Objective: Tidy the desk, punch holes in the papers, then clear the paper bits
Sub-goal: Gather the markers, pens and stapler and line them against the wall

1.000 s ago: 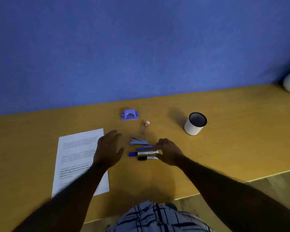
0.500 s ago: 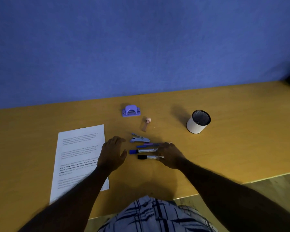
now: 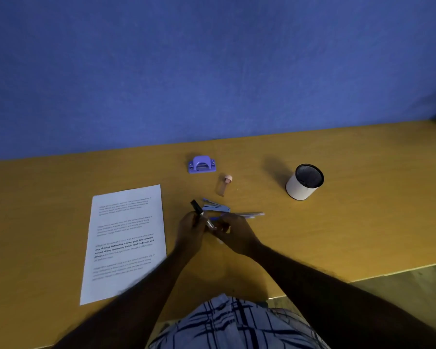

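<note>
change: black marker (image 3: 199, 212) was flat on desk (image 3: 337, 222) 0.5 s ago, now lifted and tilted, cap up | left hand (image 3: 190, 233): was open, now wrapped round it | right hand (image 3: 237, 234): curled at its low end, grip cannot be told | paper (image 3: 126, 243), hole punch (image 3: 202, 165): not moved

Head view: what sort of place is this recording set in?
Probably an office or study workstation: a wooden desk against a blue partition wall, holding a printed sheet, a purple hole punch and a mesh pen cup.
</note>
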The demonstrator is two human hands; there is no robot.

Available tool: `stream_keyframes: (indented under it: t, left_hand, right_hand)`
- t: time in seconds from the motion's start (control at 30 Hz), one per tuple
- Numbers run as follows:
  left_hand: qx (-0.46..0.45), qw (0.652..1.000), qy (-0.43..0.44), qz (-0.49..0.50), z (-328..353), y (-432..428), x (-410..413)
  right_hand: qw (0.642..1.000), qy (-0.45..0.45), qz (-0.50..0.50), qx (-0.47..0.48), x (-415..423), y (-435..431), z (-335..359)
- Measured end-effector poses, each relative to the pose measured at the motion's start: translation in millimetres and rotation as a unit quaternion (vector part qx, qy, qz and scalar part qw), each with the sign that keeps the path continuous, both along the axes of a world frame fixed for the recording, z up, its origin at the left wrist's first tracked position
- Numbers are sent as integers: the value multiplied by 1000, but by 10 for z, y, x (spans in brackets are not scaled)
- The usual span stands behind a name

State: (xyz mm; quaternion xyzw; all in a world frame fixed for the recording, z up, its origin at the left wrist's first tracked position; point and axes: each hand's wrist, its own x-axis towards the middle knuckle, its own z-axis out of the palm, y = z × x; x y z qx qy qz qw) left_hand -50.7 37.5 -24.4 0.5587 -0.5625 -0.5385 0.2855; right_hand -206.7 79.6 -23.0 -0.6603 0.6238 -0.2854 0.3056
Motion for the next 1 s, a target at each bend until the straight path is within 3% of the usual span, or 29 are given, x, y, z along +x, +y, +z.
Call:
stream_keyframes:
  t: [0.13,0.23,0.3,0.53,0.77,0.9,1.0]
  left_hand:
    - [-10,1000,-18,8,62,-67,137]
    - [-5,999,-41,-3,76,-118,284]
    - [-2,998,-60,-7,54,-136,369]
    - [41,997,-66,-3,27,-109,461]
    - [59,996,-64,-4,-13,-86,451]
    - [57,997,-42,-8,34,-106,350]
    - [55,998,-10,-11,106,-110,215]
  right_hand:
    - [999,41,-13,5,-127,-34,-63]
    - [979,203,16,29,-202,-61,-88]
    - [963,261,40,55,-219,-62,-114]
    - [942,328,45,57,-178,-44,-149]
    - [958,277,48,58,-194,-25,-200]
    - [991,92,-50,81,-93,-22,-107]
    - [988,-41,-120,90,-8,-57,-21]
